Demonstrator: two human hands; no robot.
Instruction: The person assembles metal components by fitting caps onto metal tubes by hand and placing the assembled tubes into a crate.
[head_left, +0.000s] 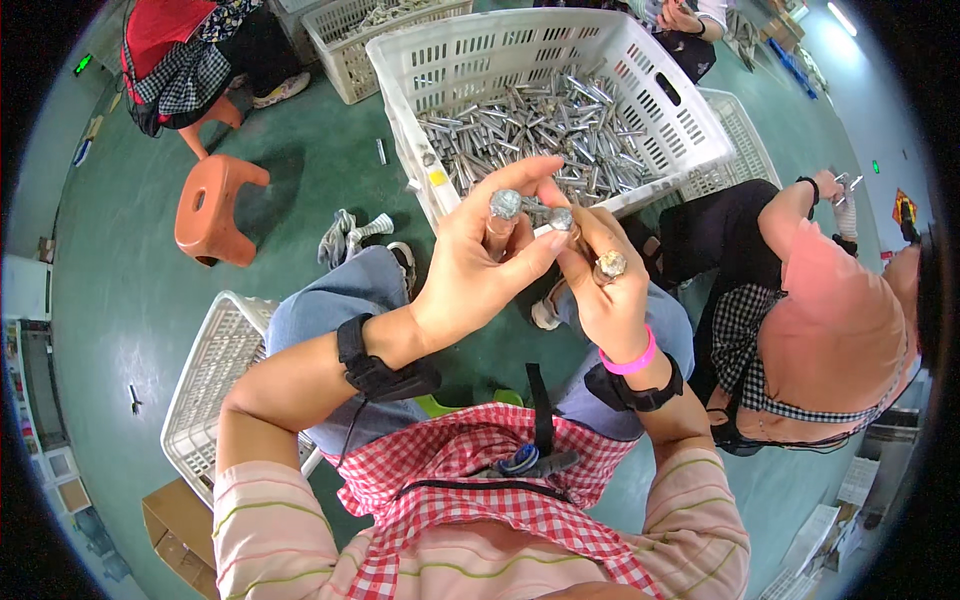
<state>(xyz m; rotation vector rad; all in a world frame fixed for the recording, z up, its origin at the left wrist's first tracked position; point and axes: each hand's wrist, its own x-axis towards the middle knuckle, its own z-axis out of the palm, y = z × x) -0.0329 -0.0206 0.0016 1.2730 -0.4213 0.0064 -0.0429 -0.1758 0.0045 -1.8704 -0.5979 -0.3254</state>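
Head view, 1 of 1. Left hand (458, 265): grasping 1 left metal piece (505, 205) within curled fingers; round end facing the camera, long axis running mostly along the line of sight, shank dropping away below. Right hand (610, 305): grasping 1 right metal piece (611, 264) by the fingers; round end likewise facing the camera, axis appearing nearly end-on. Middle metal piece (561, 218): sitting between the 2 hands, right of the left palm and ahead of the right, near the fingertips of both; which hand is bearing it, cannot tell; end pointing up at the camera, shank mostly hidden. White basket (620, 62): standing just beyond both hands, containing many loose silver pieces (540, 130)
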